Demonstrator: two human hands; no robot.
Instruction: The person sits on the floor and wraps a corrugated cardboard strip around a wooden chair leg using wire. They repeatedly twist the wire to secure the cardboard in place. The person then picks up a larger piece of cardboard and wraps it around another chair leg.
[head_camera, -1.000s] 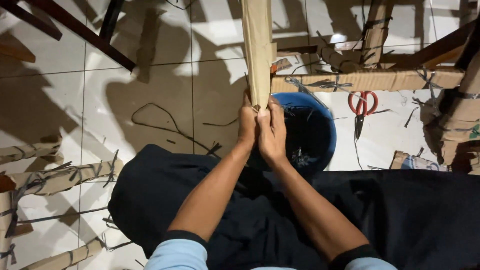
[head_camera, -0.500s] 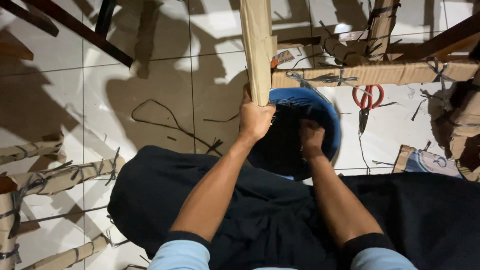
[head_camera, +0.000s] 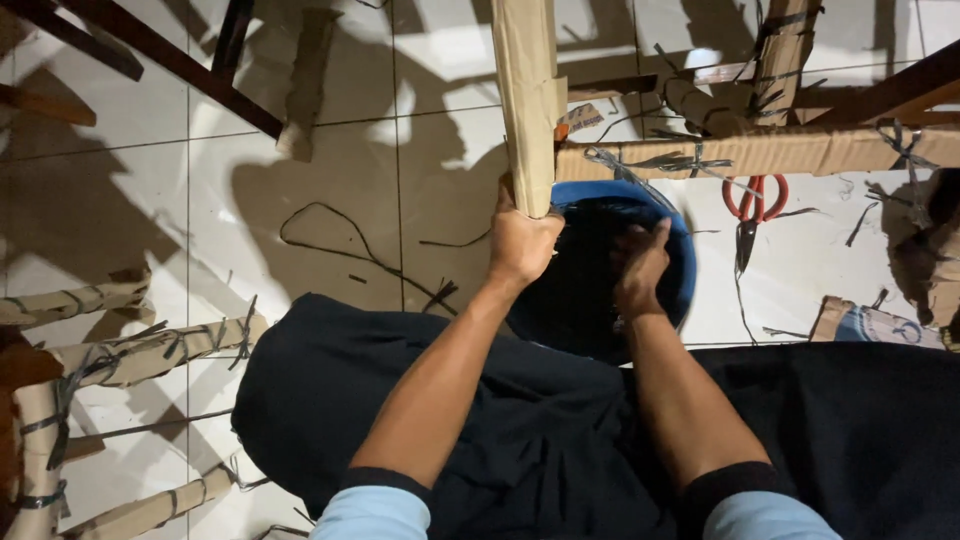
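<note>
While our left hand (head_camera: 520, 245) grasps the lower end of the paper-wrapped wooden post (head_camera: 528, 100), its fingers curled tight round the wrapping, the post runs away from the knuckles toward twelve o'clock, its long axis nearly upright in the head view and leaning very slightly to eleven. We see our left forearm rise from seven o'clock toward the fist, elbow low over the dark cloth (head_camera: 420, 400) across our lap. Our right hand (head_camera: 640, 268) lies at three o'clock from the left, well apart from the post, inside the blue basin (head_camera: 685, 250); its fingers are bent loosely over the dark contents, and we cannot tell whether they pinch anything, since the basin's interior is too dark. The left hand is therefore the nearer one to the post, touching it, while the right is lower and turned palm down. A second wrapped bar (head_camera: 760, 152) meets the post just beside its lower end and extends toward three o'clock, bound with dark strips. Red-handled scissors (head_camera: 752, 205) rest on the white tiled floor (head_camera: 330, 200) at two o'clock from the right hand, beyond the basin's rim. A loose dark strand (head_camera: 330, 232) lies on the tiles at nine o'clock from the left fist, and more wrapped pieces (head_camera: 120, 350) sit at the far left
</note>
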